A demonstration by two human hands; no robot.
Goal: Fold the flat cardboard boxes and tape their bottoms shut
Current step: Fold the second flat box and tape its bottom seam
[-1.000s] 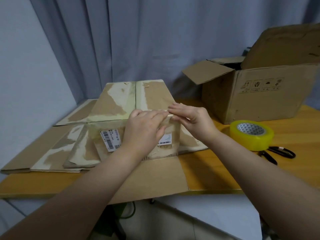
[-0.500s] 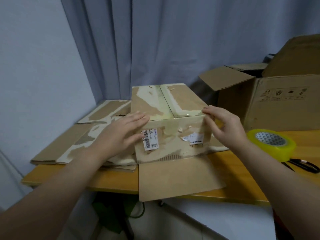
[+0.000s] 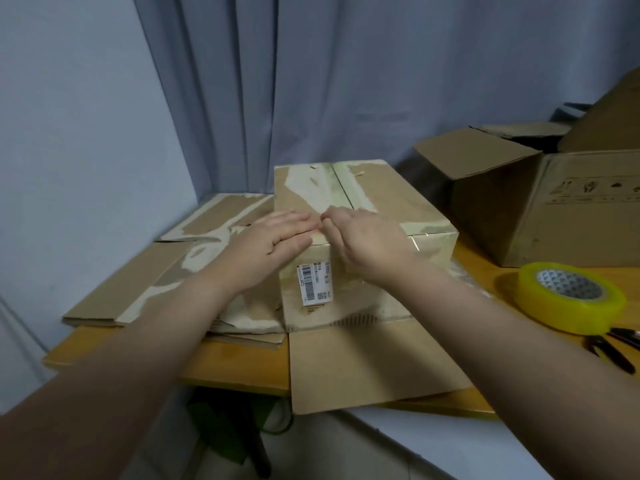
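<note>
A folded cardboard box (image 3: 388,199) stands upside down on the wooden table (image 3: 239,368), its two bottom flaps closed with a seam down the middle and old tape scars on top. One flap (image 3: 367,365) lies flat toward me over the table edge. My left hand (image 3: 273,237) presses flat on the near top edge of the box, fingers straight. My right hand (image 3: 367,240) rests beside it on the same edge, fingers bent down over the seam; the fingertips meet near the middle. A white barcode label (image 3: 315,284) shows on the front wall.
Flat cardboard boxes (image 3: 145,282) are stacked at the left. A yellow tape roll (image 3: 568,299) sits at the right, with black scissors (image 3: 613,348) just in front of it. A large open carton (image 3: 554,206) stands behind at the right. Grey curtain and wall close the back.
Both hands have moved from the box's outer side edges inward to the middle of the near top edge, where they now meet. The view has shifted closer and to the right.
</note>
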